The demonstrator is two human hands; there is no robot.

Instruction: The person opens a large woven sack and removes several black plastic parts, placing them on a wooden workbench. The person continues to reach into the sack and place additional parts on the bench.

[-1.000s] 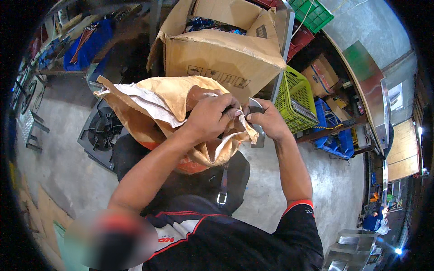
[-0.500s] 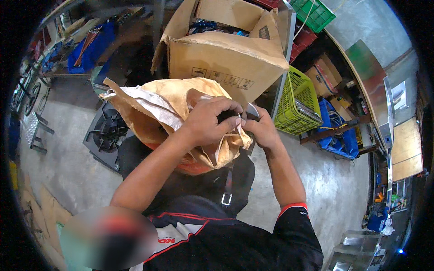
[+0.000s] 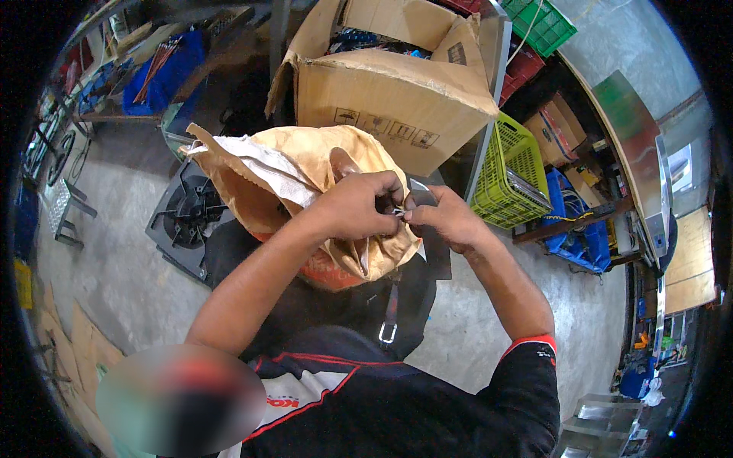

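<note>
On my lap rests a large brown paper sack with a white inner layer and some red on its lower side. My left hand lies over its right part, thumb and fingers pinched at a tiny shiny piece too small to name. Fingertip to fingertip with it, my right hand is closed on a flat grey blade-like piece that sticks up past the fingers. The sack's crumpled edge hangs just below both hands. What lies inside the sack is hidden.
Ahead stands an open cardboard box with dark packed items. A yellow-green crate and a blue bin are to the right. Left of my legs, a black stove-like unit sits on the floor. A small metal step stool is farther left.
My right elbow has swung outward to the right. The grey piece is tilted lower over the fingers, and both hands have dipped slightly at the sack's edge. The view has shifted a little.
</note>
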